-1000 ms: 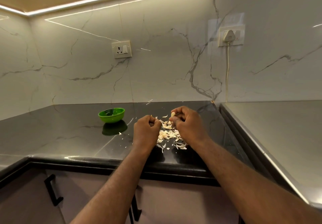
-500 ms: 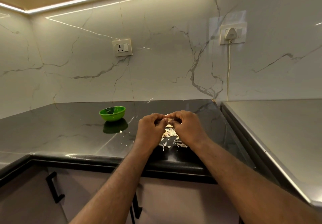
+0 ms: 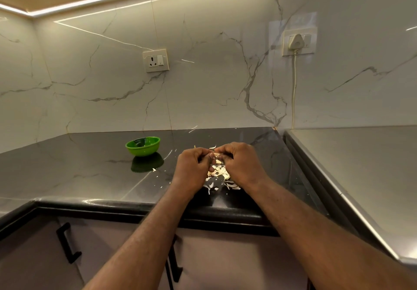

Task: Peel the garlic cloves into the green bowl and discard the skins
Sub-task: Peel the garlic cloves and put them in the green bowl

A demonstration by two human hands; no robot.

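Observation:
My left hand (image 3: 193,169) and my right hand (image 3: 241,164) meet above the black counter (image 3: 90,177), fingers curled. Between their fingertips they pinch a small pale garlic clove (image 3: 217,156), mostly hidden by the fingers. Below and between the hands lies a heap of pale garlic skins (image 3: 220,174). A small green bowl (image 3: 143,146) stands on the counter to the left of my hands, apart from them; what it holds cannot be made out.
Loose skin flakes (image 3: 158,173) are scattered between bowl and heap. A grey appliance top (image 3: 361,177) borders the counter on the right. Marble wall behind carries a socket (image 3: 156,60) and a plugged-in cord (image 3: 294,86). Cabinet handles (image 3: 66,242) sit below the counter edge.
My hands, apart a second ago with the right holding the clove, have come together on it. Since then they have stayed joined above the skins.

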